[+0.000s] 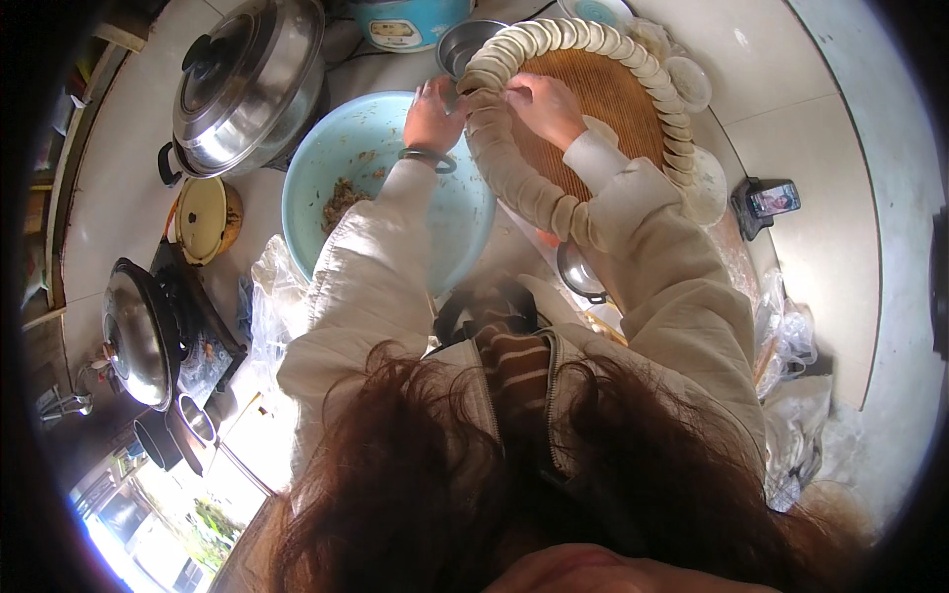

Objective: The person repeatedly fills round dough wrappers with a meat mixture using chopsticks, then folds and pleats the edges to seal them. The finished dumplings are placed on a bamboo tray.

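A ring of overlapping dumpling wrappers [532, 194] runs around the rim of a round brown board [593, 96] with a ribbed surface. At the ring's left side, both hands meet over the same wrappers. My left hand [433, 118], a dark bangle at its wrist, reaches in from outside, its thumb at the dough. From the inner side, my right hand [545, 107] has its fingertips bent against the wrappers; whether either hand grips one is hidden. Under my left forearm is a light blue basin [460, 244] with a clump of minced filling [342, 201].
Left stand a large lidded steel pot [245, 96], a yellow enamel pot [204, 219] and a lidded pan [137, 333] on a stove. A steel bowl [467, 46] and blue cooker [415, 22] are behind. A phone [773, 199] on a stand and plastic bags [793, 333] lie right.
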A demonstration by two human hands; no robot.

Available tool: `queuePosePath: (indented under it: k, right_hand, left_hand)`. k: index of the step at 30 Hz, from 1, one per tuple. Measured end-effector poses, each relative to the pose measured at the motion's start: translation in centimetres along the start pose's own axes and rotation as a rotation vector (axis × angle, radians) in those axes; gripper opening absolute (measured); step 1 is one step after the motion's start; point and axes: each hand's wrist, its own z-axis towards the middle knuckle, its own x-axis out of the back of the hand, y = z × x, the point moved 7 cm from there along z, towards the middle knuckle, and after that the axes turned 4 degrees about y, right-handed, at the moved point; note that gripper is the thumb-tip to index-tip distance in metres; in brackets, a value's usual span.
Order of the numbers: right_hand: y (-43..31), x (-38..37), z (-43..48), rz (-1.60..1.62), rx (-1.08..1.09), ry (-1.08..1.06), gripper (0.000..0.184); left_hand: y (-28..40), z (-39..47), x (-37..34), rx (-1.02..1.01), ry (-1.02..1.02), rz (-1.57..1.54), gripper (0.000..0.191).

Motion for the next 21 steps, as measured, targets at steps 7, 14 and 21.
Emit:
queuePosePath:
  k: [7, 14, 21]
  right_hand:
    - [1.0, -0.8, -0.2, 0.102, 0.050, 0.031, 0.022]
    - [0.8, -0.7, -0.4, 0.107, 0.036, 0.015, 0.022]
    - [0.0, -0.7, 0.0, 0.098, -0.019, 0.071, 0.025]
  left_hand:
    - [0.9, 0.1, -0.8, -0.077, -0.062, -0.175, 0.042]
    - [0.2, 0.5, -0.6, 0.076, -0.128, -0.299, 0.041]
    - [0.2, 1.6, -1.4, -0.017, -0.084, -0.390, 0.045]
